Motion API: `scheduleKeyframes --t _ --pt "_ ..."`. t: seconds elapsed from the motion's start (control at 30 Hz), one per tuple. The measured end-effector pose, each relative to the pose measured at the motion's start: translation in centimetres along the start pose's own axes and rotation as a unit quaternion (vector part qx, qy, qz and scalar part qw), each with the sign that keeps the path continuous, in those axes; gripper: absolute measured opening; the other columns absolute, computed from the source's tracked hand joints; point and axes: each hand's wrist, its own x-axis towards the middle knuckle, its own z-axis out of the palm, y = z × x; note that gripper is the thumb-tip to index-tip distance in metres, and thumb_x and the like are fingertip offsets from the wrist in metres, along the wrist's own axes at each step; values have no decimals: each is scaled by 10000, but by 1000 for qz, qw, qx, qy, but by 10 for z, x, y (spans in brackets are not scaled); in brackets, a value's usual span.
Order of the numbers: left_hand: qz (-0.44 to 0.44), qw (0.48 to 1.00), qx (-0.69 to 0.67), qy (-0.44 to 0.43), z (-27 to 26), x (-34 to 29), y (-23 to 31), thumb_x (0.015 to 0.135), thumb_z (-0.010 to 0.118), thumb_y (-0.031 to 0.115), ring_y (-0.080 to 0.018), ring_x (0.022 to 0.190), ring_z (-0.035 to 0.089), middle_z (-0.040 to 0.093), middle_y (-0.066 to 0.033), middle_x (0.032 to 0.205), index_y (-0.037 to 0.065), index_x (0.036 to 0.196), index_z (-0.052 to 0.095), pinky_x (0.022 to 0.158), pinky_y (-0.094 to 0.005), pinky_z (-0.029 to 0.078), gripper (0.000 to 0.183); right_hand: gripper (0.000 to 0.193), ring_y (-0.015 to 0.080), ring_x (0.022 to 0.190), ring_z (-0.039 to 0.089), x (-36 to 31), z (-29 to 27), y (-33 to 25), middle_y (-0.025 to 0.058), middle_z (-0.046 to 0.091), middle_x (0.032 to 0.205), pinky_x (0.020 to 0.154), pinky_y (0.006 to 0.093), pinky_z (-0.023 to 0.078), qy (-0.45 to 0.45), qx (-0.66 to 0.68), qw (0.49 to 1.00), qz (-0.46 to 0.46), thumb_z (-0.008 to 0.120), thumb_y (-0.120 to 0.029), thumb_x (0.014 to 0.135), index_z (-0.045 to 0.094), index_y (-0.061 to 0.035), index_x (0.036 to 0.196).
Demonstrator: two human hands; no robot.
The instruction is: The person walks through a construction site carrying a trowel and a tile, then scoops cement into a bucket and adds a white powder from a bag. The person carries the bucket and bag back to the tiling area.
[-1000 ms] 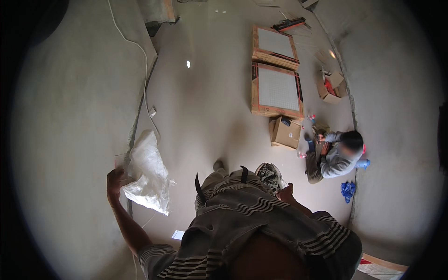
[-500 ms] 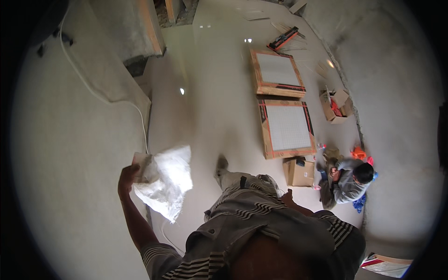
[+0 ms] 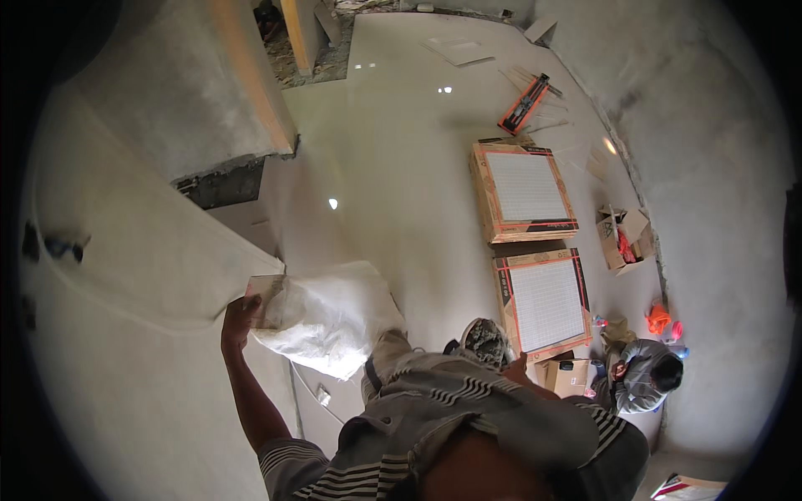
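Note:
My left hand is closed on a flat, pale rectangular piece that looks like a tile offcut. A crumpled white woven sack hangs against that piece and spreads to the right, over the floor beside my leg. Whether my fingers also grip the sack's edge is hidden. My right hand is low by my right side, near a cardboard box; it is small and partly hidden by my body, so its fingers cannot be made out.
Two stacks of boxed tiles, a far one and a near one, stand to the right. Beyond them lies an orange tile cutter. A person sits by the right wall, near an open carton. A white cable trails at left.
I have moved forward across the floor, and the tile stacks now appear lower in view. The sack has swung right and spread out, still with the flat piece in my left hand.

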Motion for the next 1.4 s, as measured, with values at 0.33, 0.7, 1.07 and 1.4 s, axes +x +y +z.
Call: scheduleKeyframes --t 0.33,0.7,1.07,1.4 --pt "37 998 4 -50 -26 307 150 888 637 282 -152 828 588 657 -81 940 -59 1086 635 777 -321 467 395 896 427 1089 442 -48 260 -90 313 487 1121 890 463 331 10 -30 999 -39 468 -672 813 376 98 1261" --pt "47 998 14 -48 -8 643 278 855 661 272 -119 720 540 615 -29 840 -20 998 679 662 -301 437 326 991 472 1137 421 -34 534 -213 378 464 1153 975 471 297 -16 -80 994 -75 476 -707 804 341 159 1265" --pt "-12 998 -55 11 -12 892 381 855 657 242 -151 780 578 636 -63 882 -29 1062 659 730 -295 450 341 1088 517 1184 399 5 750 -329 442 441 1186 1060 479 264 -127 -615 711 -315 485 -741 794 306 221 1269" --pt "41 988 -144 39 -20 1062 442 883 626 201 -161 722 610 659 -91 851 -53 987 655 653 -299 487 275 758 428 1068 482 -42 969 -427 322 513 1076 1039 479 304 -109 -701 526 -470 495 -522 828 382 112 1227"
